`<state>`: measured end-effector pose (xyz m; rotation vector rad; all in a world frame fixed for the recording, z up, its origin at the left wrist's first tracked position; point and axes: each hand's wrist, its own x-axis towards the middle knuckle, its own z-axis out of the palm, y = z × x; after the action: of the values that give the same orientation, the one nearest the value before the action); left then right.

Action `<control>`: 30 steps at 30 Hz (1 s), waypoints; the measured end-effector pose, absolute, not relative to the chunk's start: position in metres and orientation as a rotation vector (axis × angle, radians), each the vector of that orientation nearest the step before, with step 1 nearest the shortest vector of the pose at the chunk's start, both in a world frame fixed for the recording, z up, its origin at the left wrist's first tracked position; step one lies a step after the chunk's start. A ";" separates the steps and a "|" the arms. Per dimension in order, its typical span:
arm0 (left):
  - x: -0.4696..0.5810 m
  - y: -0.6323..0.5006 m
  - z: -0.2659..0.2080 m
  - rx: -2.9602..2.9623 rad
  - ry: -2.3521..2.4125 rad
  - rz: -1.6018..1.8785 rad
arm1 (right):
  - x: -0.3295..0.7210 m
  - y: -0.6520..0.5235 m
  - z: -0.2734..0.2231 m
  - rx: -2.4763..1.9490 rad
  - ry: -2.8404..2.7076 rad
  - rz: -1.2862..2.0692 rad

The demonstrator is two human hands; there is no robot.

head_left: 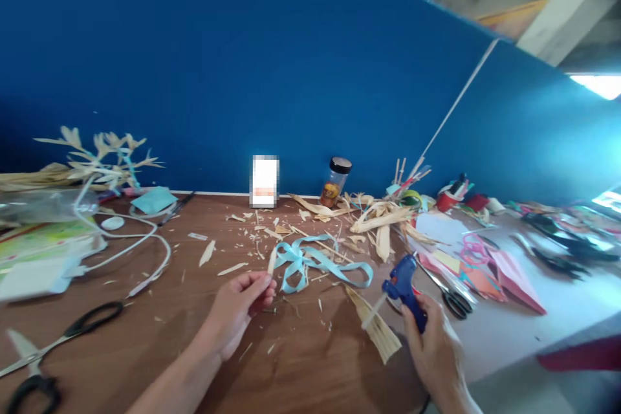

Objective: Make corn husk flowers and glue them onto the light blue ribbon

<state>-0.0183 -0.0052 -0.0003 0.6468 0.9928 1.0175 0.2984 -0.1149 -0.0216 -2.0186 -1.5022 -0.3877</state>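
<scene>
Between the thumb and fingers of my left hand (250,294), a small pale piece of dried husk (272,261) points upward. Just beyond it lies a loose tangle of light blue ribbon (303,259) on the brown table. My right hand (433,336) is wrapped around the handle of a blue hot glue gun (403,284). A whitish glue stick (374,312) juts out of the gun toward the lower left. Under that stick lies a wide strip of dried husk (383,334).
Open scissors (36,356) lie at the left, near a white cable (162,246) and power bank (39,278). Husk flowers (111,149) stand behind. A black-lidded jar (336,182), a blurred-out upright rectangle (264,182) and husk scraps (383,217) line the blue wall. More scissors (456,303) lie right.
</scene>
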 end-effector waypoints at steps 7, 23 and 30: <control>-0.021 0.000 0.001 0.554 1.047 1.152 | 0.335 -0.134 -0.035 -2.207 -1.560 -0.297; -0.037 0.006 0.014 0.486 1.012 1.419 | 0.330 -0.142 0.000 -2.214 -1.801 -0.189; -0.038 0.005 0.018 0.462 0.980 1.465 | 0.308 -0.131 0.038 -2.174 -1.871 -0.343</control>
<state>-0.0384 0.0053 0.0179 0.4619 0.9804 1.4653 0.3080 -0.1309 0.0381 -2.1742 -1.8710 -0.3426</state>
